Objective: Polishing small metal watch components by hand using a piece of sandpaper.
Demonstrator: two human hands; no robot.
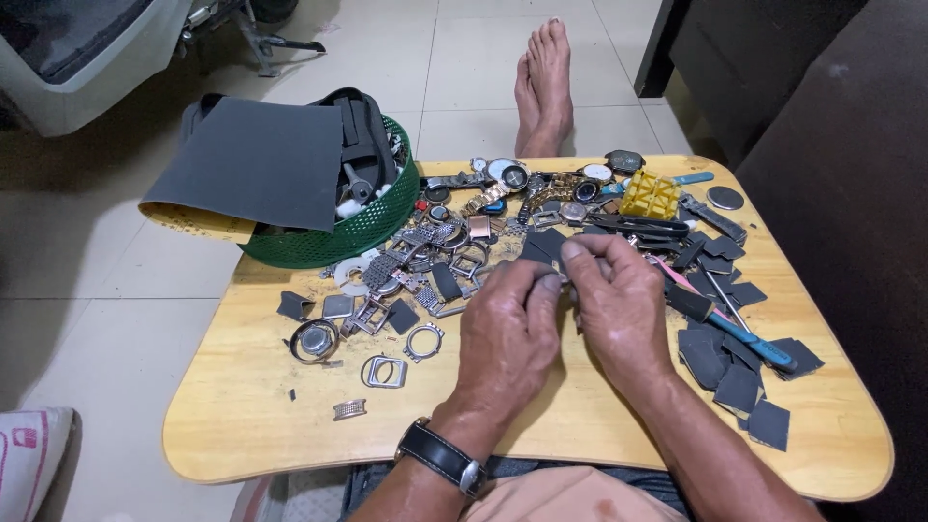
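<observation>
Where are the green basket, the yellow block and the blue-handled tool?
Green basket [333,242], head view: on its front mesh wall.
Yellow block [649,195], head view: on its ridged top face.
Blue-handled tool [759,343], head view: on the blue handle, toward its near end.

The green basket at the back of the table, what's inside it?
The green basket holds dark straps and some pale bits near its rim. A large grey sandpaper sheet lies over most of it, hiding whatever is beneath.

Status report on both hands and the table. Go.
Left hand and right hand together mid-table, pinching a small dark sandpaper piece. Watch parts heaped just beyond. Sandpaper scraps and blue-handled tool to the right.
</observation>
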